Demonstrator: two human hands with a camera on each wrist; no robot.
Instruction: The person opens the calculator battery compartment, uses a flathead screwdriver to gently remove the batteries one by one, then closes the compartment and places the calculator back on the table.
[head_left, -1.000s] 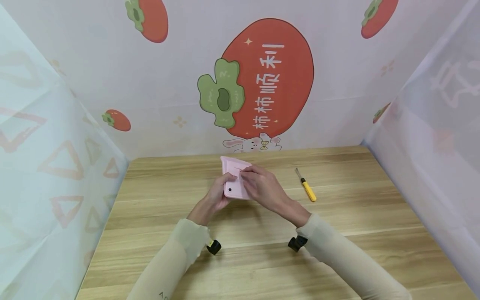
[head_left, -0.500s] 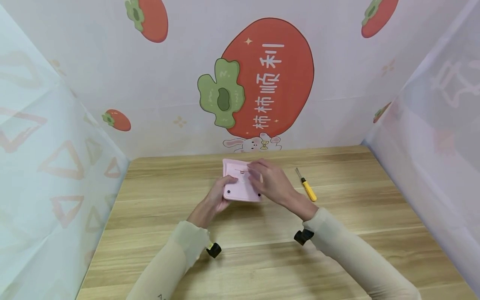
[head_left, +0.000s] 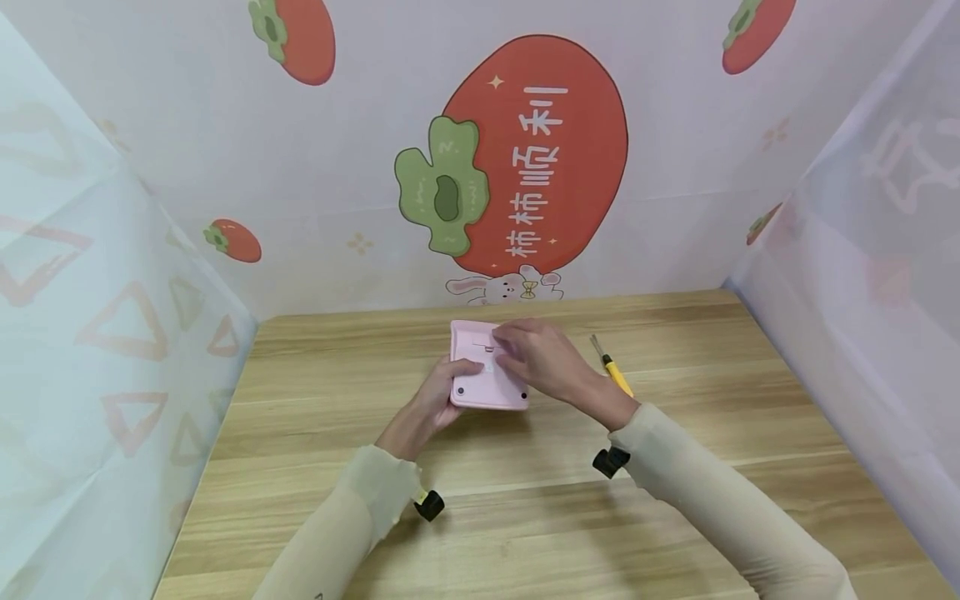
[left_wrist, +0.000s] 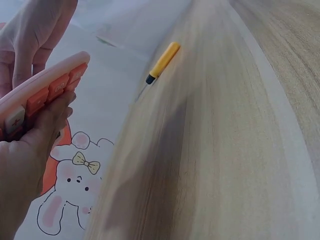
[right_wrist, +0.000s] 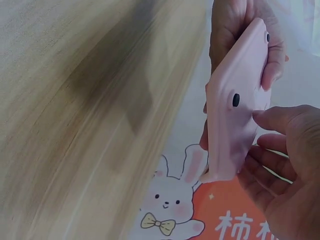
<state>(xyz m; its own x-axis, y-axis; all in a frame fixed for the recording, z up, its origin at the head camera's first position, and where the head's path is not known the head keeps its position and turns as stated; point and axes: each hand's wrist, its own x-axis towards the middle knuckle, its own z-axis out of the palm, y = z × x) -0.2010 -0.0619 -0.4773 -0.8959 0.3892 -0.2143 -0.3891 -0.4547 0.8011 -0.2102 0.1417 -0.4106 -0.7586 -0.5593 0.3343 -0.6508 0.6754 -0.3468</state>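
A pink calculator is held up above the table, its back turned to the head camera. Its orange and white keys show in the left wrist view. My left hand grips its left side, thumb on the back and fingers on the key side. On the back is a small opening with something reddish in it. My right hand is at the right part of the back. In the right wrist view its thumb touches the back and its relaxed fingers are beside the lower edge, with no held thing showing.
A screwdriver with a yellow handle lies on the wooden table, right of the hands. Behind the table hangs a white cloth printed with persimmons and a rabbit. Similar cloths border both sides.
The right hand has moved right from the middle of the back, where its fingertips were together, and uncovered the small opening. The calculator has shifted slightly right and toward the person.
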